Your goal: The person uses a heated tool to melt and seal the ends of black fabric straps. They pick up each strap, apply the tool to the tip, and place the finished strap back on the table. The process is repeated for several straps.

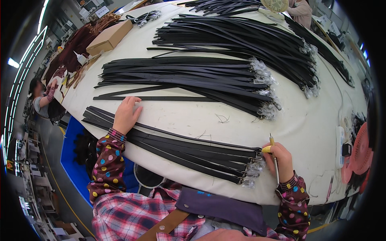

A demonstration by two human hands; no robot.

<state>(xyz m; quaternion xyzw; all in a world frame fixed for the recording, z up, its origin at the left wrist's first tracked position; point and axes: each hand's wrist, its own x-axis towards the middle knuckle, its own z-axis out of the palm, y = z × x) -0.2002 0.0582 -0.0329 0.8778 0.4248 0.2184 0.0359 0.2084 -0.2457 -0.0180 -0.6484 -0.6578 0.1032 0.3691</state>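
Observation:
My left hand (126, 114) lies on the table, thumb apart from the fingers, its fingertips at a single black strap (173, 98). I cannot tell whether they press on it. Below that wrist runs a small bundle of black straps (189, 154), spread toward the right, with metal clasps in clear plastic wrap (254, 166) at their right ends. Beside those clasps my right hand (282, 160) is closed around a slim pen-like tool (272, 140) with a yellowish shaft and a thin point directed away from me. Something yellow covers a fingertip of this hand.
Larger piles of black straps (177, 72) with wrapped ends lie farther back. A cardboard box (109, 38) sits at far left, a pink fan (360, 150) at right. Below the table's left edge is a blue bin (74, 152). Another person (44, 98) works at far left.

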